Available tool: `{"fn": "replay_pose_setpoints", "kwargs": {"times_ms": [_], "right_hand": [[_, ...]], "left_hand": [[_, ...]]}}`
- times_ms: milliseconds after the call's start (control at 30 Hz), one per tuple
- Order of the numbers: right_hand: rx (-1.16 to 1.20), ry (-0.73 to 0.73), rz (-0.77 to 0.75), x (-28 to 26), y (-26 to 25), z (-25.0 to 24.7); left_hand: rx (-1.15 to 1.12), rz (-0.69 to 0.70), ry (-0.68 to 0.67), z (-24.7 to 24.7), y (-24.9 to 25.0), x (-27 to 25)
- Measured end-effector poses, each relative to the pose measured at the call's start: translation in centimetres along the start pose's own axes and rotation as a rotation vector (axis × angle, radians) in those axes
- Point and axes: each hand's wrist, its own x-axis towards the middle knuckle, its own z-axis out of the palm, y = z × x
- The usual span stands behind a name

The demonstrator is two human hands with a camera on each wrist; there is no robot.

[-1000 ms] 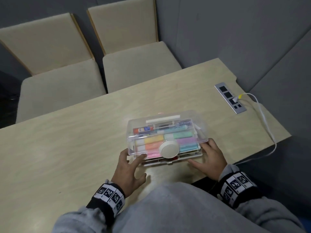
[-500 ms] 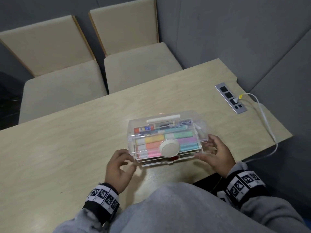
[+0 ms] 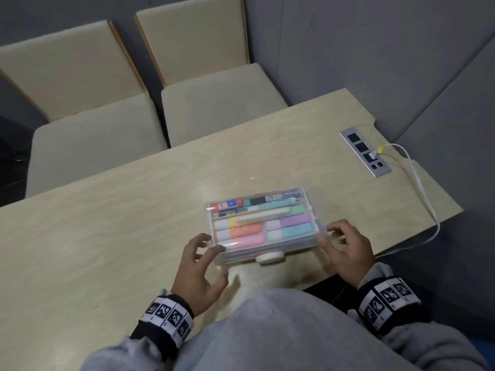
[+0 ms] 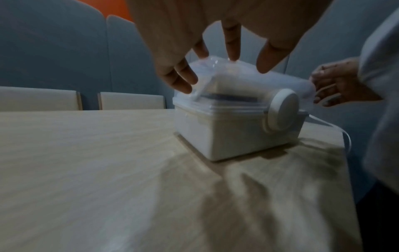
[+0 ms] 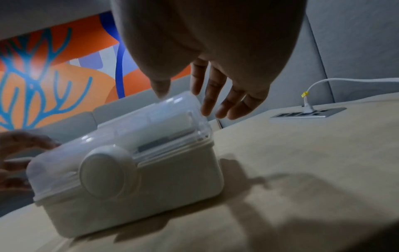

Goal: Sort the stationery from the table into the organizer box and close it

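The organizer box [image 3: 259,223] stands near the table's front edge with its clear lid down flat. Pastel highlighters [image 3: 246,231] and pens [image 3: 257,203] show through the lid. A round white latch [image 3: 269,257] hangs on the front wall, also seen as the latch [image 4: 282,110] and the latch [image 5: 105,172]. My left hand [image 3: 206,245] touches the lid's front left corner with spread fingers [image 4: 179,78]. My right hand [image 3: 330,234] touches the lid's right end; its fingers [image 5: 215,102] look straight. The wrist views are blurred.
The wooden table [image 3: 107,223] carries a metal socket panel [image 3: 364,153] at the far right with a white cable [image 3: 420,188] running off the edge. Two beige chairs [image 3: 214,108] stand behind. My grey-clad knee [image 3: 281,330] is just under the front edge.
The lid, tilted up a second ago, has swung down flat onto the box, and the round latch now faces front. Both hands rose from the table to the lid's ends.
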Motion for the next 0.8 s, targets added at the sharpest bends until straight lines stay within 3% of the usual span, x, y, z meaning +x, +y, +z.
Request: {"fn": "replay_pose_setpoints", "kwargs": {"times_ms": [333, 600, 800], "right_hand": [[0.056, -0.035, 0.071, 0.6, 0.0, 0.8], [-0.005, -0.006, 0.139, 6.0, -1.0, 3.1], [0.046, 0.013, 0.250, 7.5, -2.8, 4.4]], "left_hand": [[0.160, 0.024, -0.036, 0.8, -1.3, 1.7], [0.159, -0.057, 0.007, 0.4, -2.1, 6.1], [0.176, -0.074, -0.051, -0.8, -3.1, 5.6]]}}
